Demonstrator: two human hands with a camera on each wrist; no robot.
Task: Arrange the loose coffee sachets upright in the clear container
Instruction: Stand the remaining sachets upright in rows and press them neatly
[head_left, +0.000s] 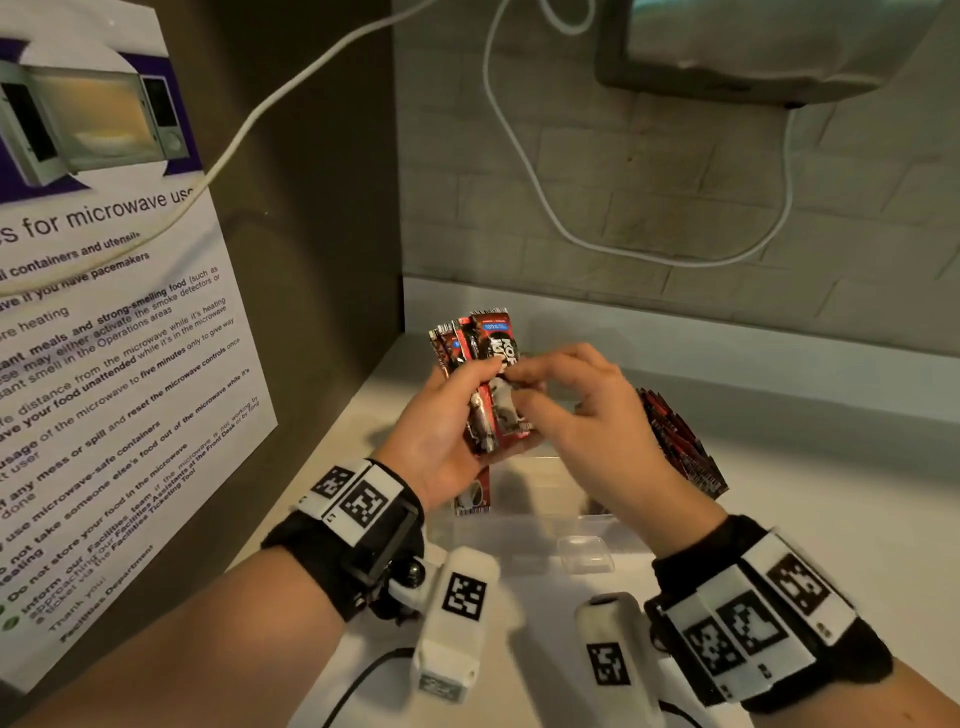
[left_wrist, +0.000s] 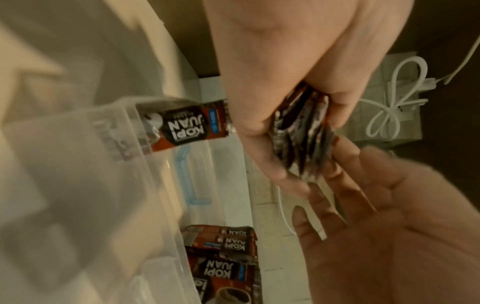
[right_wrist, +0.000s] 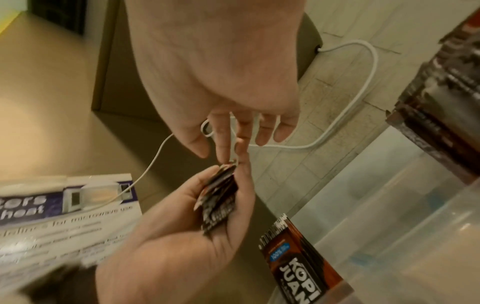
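Observation:
My left hand grips a bundle of red and black coffee sachets upright above the counter. In the left wrist view the bundle shows edge-on between thumb and fingers. My right hand is right of the bundle, its straight fingertips touching the bundle's edge and the thumb apart. Below the hands stands the clear container. One sachet leans at its left end. A row of sachets stands packed at its right end.
The white counter ends at a tiled back wall, where a white cable hangs. A brown side wall on the left bears a microwave poster. An appliance hangs above at the right.

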